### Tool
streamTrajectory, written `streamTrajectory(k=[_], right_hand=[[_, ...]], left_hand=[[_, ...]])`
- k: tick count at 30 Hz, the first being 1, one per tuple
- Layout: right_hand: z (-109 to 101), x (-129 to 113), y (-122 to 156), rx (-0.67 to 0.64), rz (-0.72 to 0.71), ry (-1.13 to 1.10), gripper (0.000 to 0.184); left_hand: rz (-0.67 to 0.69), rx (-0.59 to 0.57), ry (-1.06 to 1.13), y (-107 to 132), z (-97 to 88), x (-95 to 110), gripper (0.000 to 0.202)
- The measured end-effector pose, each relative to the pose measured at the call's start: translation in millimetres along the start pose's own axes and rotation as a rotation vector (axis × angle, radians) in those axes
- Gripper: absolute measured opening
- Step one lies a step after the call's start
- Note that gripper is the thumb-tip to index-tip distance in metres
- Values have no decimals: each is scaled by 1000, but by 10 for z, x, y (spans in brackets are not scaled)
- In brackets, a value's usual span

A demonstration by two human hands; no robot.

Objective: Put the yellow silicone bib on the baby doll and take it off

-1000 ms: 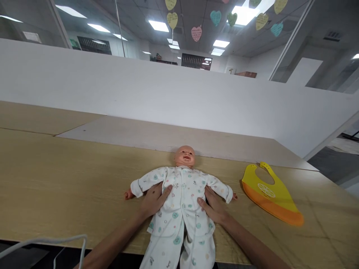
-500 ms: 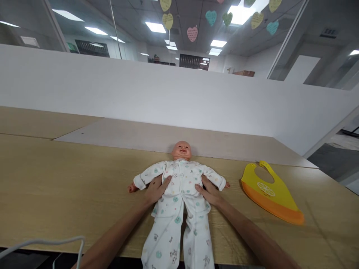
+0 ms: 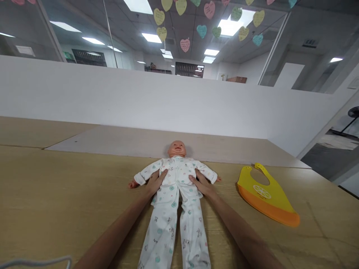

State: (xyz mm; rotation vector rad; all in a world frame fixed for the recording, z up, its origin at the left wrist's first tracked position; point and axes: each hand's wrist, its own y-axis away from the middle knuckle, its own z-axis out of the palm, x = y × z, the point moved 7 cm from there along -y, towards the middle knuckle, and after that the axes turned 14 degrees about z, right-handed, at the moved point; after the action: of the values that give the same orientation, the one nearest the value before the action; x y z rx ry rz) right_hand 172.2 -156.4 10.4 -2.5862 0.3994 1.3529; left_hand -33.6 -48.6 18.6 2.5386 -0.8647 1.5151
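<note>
A baby doll [image 3: 177,148] lies on its back on a light wood-grain tabletop [image 3: 56,179], its head toward the far edge and its feet toward the person. Its arms spread out to the sides, and the legs of its white printed sleeper [image 3: 174,220] run straight toward the near edge. The person's left hand [image 3: 153,182] and right hand [image 3: 201,184] are both open, palms down, with the fingers loosely spread. Neither hand closes on anything. They rest on opposite sides of the doll's torso, fingers angled inward across the sleeper, and the forearms reach in from the bottom corners of the view. This even, two-sided placement looks suited to steadying the doll or smoothing the cloth flat, rather than lifting it. To the doll's left in the picture, on the person's right, a yellow and orange silicone bib [image 3: 265,198] lies flat and apart from the doll's hand. Its neck opening faces away from the person and its orange lower edge faces the person, which leaves it within easy reach. A white cable [image 3: 33,263] crosses the bottom-left corner. Beyond the tabletop stands a white partition [image 3: 140,101], and paper hearts [image 3: 201,31] hang from the ceiling.
</note>
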Motion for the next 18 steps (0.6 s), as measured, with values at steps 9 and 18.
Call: streamTrajectory(k=[9,18], right_hand=[[28,66,-329,15,-6,-67,60],[18,45,-492,67,-2,-85,58]], left_hand=[[-16,55,60,-261,39,-121,62],[-6,121,-14,-518,56,-294,50]])
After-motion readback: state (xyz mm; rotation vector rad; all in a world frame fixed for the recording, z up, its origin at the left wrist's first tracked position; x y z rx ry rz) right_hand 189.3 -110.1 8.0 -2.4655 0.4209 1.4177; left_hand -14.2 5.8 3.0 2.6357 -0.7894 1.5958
